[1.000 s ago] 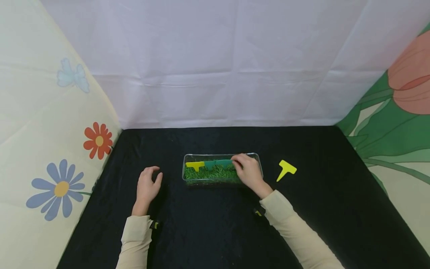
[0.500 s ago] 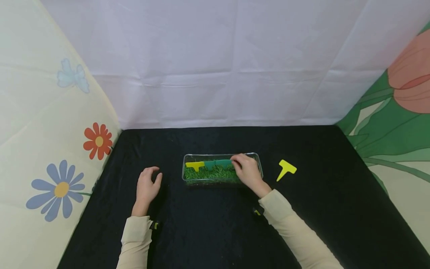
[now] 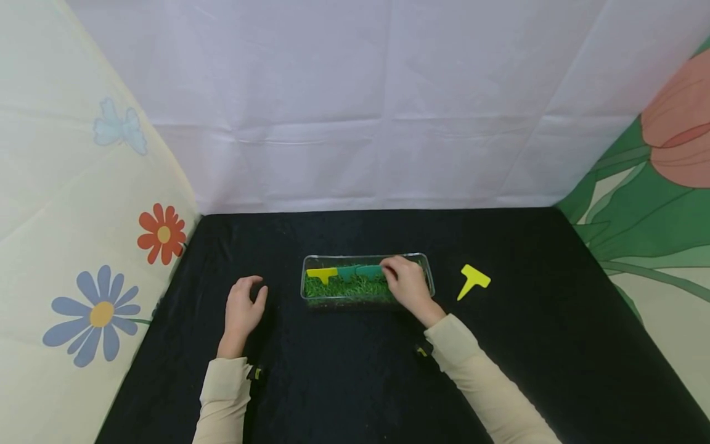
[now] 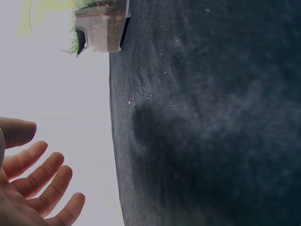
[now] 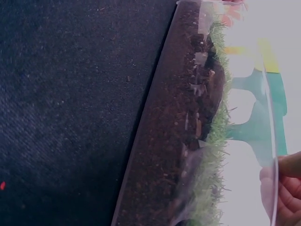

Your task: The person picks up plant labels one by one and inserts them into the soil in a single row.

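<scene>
A clear plastic container (image 3: 333, 300) holds soil (image 5: 164, 108) and short green grass (image 3: 355, 287). A yellow T-shaped plant label (image 3: 322, 272) and a green plant label (image 3: 346, 272) stand upright in the grass, side by side. To their right stands a second green plant label (image 3: 368, 271), its stem down in the grass. My right hand (image 3: 409, 283) reaches over the rim and pinches that label's right end between thumb and fingers; its far tip is hidden there. My left hand (image 3: 243, 308) hovers left of the container, fingers loosely bent, holding nothing.
Another yellow T-shaped plant label (image 3: 473, 280) lies on the black cloth (image 3: 344, 370) right of the container. A white backdrop (image 3: 355, 123) rises behind the table, with flower-printed panels (image 3: 55, 216) on both sides.
Almost nothing differs. The right forearm has shifted slightly left, while the right hand stays at the green plant label. My left hand has stayed put.
</scene>
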`<state>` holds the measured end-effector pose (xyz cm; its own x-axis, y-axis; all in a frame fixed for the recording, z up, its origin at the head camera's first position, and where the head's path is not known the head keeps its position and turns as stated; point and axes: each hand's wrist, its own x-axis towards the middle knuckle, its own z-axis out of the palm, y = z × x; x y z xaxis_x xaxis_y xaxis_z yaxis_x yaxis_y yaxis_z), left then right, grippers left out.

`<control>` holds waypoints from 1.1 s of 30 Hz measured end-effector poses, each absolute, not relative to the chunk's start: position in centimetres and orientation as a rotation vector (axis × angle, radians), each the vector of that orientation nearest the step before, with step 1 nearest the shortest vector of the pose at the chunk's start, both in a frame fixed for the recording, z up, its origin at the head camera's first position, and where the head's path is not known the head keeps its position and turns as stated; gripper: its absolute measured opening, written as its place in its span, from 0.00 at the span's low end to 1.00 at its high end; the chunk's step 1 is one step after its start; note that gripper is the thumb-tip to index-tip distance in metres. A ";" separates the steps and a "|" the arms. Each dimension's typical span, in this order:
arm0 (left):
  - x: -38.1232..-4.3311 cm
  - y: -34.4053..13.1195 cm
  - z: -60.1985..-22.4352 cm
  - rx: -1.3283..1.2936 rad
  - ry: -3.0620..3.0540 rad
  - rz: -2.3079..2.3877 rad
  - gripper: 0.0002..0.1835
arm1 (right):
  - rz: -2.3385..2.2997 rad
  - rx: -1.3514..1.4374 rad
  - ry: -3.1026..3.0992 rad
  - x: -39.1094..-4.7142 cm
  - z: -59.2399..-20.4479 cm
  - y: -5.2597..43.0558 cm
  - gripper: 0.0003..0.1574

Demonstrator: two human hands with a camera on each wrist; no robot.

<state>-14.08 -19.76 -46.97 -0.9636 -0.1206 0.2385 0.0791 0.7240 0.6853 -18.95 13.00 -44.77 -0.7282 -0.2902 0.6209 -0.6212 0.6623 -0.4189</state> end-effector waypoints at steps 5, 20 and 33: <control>-14.1 -19.8 -47.0 0.031 -2.660 -1.066 0.14 | 0.864 0.700 -2.372 -18.9 -44.9 13.1 0.04; -14.0 -19.8 -47.0 0.021 -2.650 -1.071 0.14 | 0.893 0.678 -2.401 -18.7 -45.0 13.2 0.05; -14.0 -19.8 -47.0 0.026 -2.658 -1.050 0.13 | 0.887 0.707 -2.388 -18.2 -44.7 13.4 0.04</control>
